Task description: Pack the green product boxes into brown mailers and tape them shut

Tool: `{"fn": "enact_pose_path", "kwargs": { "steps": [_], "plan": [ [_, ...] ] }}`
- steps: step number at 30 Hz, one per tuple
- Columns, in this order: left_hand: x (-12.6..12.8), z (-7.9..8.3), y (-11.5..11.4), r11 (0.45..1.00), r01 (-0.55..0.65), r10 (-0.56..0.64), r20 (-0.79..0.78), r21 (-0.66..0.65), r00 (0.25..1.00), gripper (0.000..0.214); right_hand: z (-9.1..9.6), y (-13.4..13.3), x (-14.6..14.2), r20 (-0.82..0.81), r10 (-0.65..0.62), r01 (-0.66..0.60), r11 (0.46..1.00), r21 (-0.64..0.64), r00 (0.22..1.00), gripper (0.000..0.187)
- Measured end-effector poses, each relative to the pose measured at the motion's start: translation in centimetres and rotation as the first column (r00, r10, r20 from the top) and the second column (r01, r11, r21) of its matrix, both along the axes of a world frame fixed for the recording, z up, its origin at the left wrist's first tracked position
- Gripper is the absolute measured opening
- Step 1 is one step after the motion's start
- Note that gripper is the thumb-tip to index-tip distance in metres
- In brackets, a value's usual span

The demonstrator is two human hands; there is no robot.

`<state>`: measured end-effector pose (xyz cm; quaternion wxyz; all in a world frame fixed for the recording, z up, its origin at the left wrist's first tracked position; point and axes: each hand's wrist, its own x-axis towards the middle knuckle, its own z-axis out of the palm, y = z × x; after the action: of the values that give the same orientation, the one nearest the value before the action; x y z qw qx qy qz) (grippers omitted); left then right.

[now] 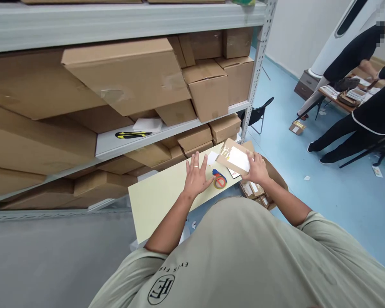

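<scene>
My left hand rests palm-down with fingers spread on the pale yellow tabletop, just left of a packing tape dispenser with a blue handle and a tan tape roll. My right hand grips the edge of a flat cardboard mailer, which has a clear plastic window over something white. A small white paper slip lies beside the mailer. Below my right hand, an open cardboard box holds several small packets, partly hidden by my forearm.
Grey metal shelving packed with cardboard boxes stands along the left, with a yellow-and-black utility knife on one shelf. To the right is a blue floor. Two co-workers stand farther off at a cluttered table.
</scene>
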<state>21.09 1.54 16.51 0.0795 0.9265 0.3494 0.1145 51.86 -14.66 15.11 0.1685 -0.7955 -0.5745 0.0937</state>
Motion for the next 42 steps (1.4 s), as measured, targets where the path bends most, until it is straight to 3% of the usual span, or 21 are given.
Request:
{"fn": "enact_pose_path", "kwargs": {
  "steps": [5,10,15,18,21,26,33,39,42],
  "plan": [
    [2.2,-4.0,-2.8,0.995,0.017,-0.018,-0.017,-0.102,1.0,0.111,-1.9,-4.0,7.2,0.018,-0.252,0.253,0.967,-0.042,0.968,0.148],
    [5.3,-7.2,-6.0,0.981,0.082,-0.088,-0.026,-0.177,0.996,0.112,-5.0,-8.1,12.7,0.072,-0.452,0.457,0.875,-0.156,0.889,0.137],
    [7.8,-8.4,-8.2,0.971,0.13,-0.135,-0.012,-0.202,0.991,0.116,-7.9,-11.3,16.5,0.11,-0.562,0.568,0.775,-0.277,0.82,0.131],
    [8.6,-8.5,-8.6,0.965,0.153,-0.161,-0.017,-0.213,0.987,0.114,-9.2,-12.2,17.7,0.117,-0.589,0.592,0.741,-0.318,0.8,0.129],
    [9.1,-8.4,-8.4,0.959,0.173,-0.187,-0.041,-0.226,0.981,0.111,-10.3,-12.4,18.4,0.064,-0.598,0.586,0.748,-0.312,0.799,0.128],
    [9.7,-8.1,-7.5,0.953,0.201,-0.219,-0.054,-0.228,0.974,0.112,-11.5,-12.3,18.8,-0.048,-0.615,0.566,0.751,-0.341,0.787,0.143],
    [9.8,-8.1,-6.6,0.953,0.2,-0.219,-0.059,-0.227,0.974,0.112,-13.2,-14.1,16.5,-0.02,-0.546,0.518,0.805,-0.291,0.838,0.117],
    [8.0,-8.7,-6.0,0.957,0.153,-0.17,-0.051,-0.246,0.984,0.107,-15.6,-17.7,13.3,-0.005,-0.525,0.476,0.775,-0.416,0.851,0.115],
    [6.8,-9.0,-6.1,0.96,0.1,-0.118,-0.052,-0.26,0.992,0.106,-16.2,-17.9,12.5,-0.009,-0.48,0.424,0.782,-0.457,0.877,0.112]
  ]
}}
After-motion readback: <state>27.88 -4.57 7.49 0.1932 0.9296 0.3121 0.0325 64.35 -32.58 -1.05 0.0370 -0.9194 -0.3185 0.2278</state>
